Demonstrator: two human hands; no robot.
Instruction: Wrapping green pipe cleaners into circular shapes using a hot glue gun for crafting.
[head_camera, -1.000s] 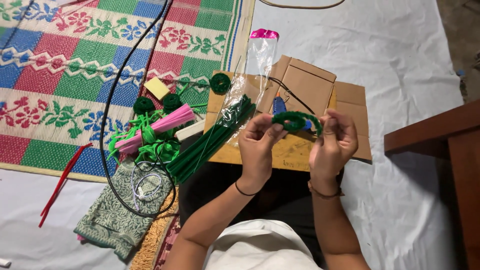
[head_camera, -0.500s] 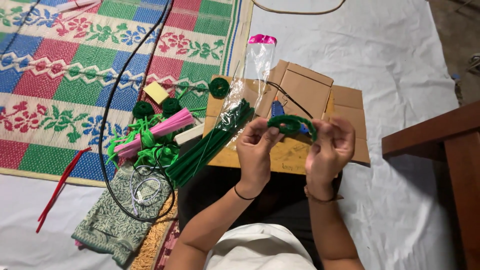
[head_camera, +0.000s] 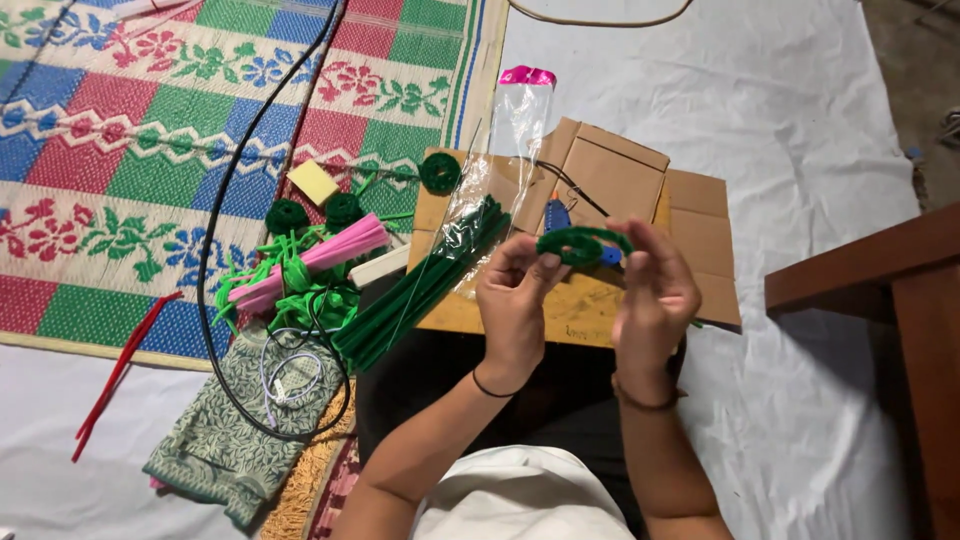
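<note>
Both of my hands hold a dark green pipe-cleaner coil (head_camera: 580, 243) above a flattened cardboard box (head_camera: 620, 190). My left hand (head_camera: 512, 300) pinches the coil's left end with thumb and fingers. My right hand (head_camera: 655, 290) grips its right end, fingers curled over it. A blue-handled tool (head_camera: 558, 214) lies on the cardboard just behind the coil. A bundle of dark green pipe cleaners (head_camera: 420, 285) lies half inside a clear plastic sleeve (head_camera: 505, 150), left of my left hand.
Pink (head_camera: 310, 260) and light green pipe cleaners (head_camera: 300, 290) lie on a patterned mat (head_camera: 150, 130) with three small green coils (head_camera: 440, 172) and a yellow pad (head_camera: 313, 182). A black cable (head_camera: 225, 200), red pipe cleaners (head_camera: 115, 375) and a green pouch (head_camera: 235, 430) lie left. A wooden piece of furniture (head_camera: 880, 290) stands right.
Both hands have shifted slightly with the green coil, turning it between the fingers. Everything on the mat and cardboard stays where it was.
</note>
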